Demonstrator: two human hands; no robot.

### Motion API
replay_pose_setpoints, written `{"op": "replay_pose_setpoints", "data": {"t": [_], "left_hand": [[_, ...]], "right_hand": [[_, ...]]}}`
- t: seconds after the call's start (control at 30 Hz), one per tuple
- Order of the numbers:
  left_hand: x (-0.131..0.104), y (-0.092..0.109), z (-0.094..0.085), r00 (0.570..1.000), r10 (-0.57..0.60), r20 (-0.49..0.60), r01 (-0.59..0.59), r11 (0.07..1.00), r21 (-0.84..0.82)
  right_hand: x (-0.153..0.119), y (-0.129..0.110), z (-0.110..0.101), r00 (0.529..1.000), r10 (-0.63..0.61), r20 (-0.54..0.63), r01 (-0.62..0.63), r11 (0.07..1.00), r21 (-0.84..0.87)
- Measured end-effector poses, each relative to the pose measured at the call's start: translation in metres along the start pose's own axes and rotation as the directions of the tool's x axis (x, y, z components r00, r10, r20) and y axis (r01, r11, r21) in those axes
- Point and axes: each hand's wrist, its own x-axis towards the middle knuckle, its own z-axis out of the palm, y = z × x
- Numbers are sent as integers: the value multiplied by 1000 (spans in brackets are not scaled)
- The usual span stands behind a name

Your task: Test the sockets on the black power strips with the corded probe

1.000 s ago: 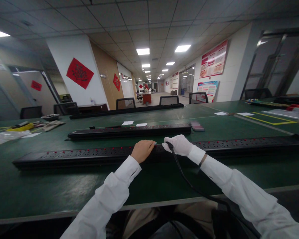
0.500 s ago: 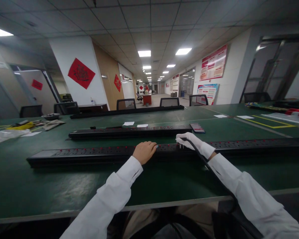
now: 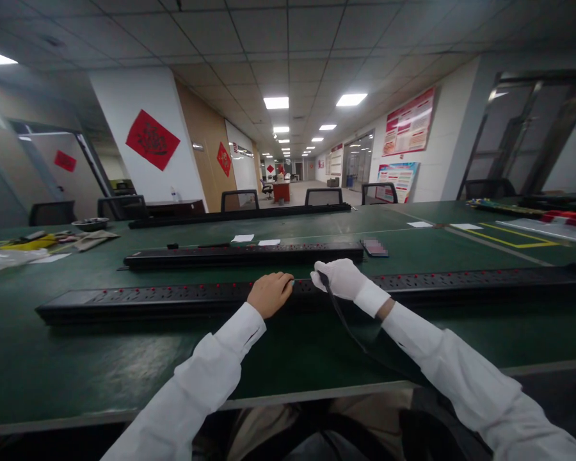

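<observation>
Premises: an open-plan assembly or test workshop inside an office building. My hands rest at a long green-matted workbench [image 3: 100, 358]; beyond them lie long black power strips [image 3: 240, 255]. Office chairs [image 3: 239, 200] line the far edge, notice boards [image 3: 409, 121] hang far right, under a tiled ceiling with panel lights [image 3: 275, 102].

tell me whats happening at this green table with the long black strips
A person in white sleeves works on the nearest long black power strip on the green table. The bare left hand rests on top of the strip. The gloved right hand holds a black cable at the strip, just beside it. Two more strips lie farther back, with papers and a phone.
</observation>
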Motion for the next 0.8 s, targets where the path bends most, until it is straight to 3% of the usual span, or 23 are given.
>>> {"op": "replay_pose_setpoints", "data": {"t": [0.17,0.33,0.47,0.8], "left_hand": [[0,0,0,1000,2,9,-2,1000,-10],[0,1,-1,1000,-8,4,8,1000,-4],[0,1,0,1000,-4,-6,4,1000,-6],[0,1,-3,1000,-6,7,6,1000,-21]], "right_hand": [[8,2,-3,991,-36,128,58,983,-173],[-1,-2,0,999,50,4,-48,978,-204],[-7,-8,0,998,24,-64,-34,987,-159],[-6,-1,1,998,42,-44,-45,996,-82]]}}
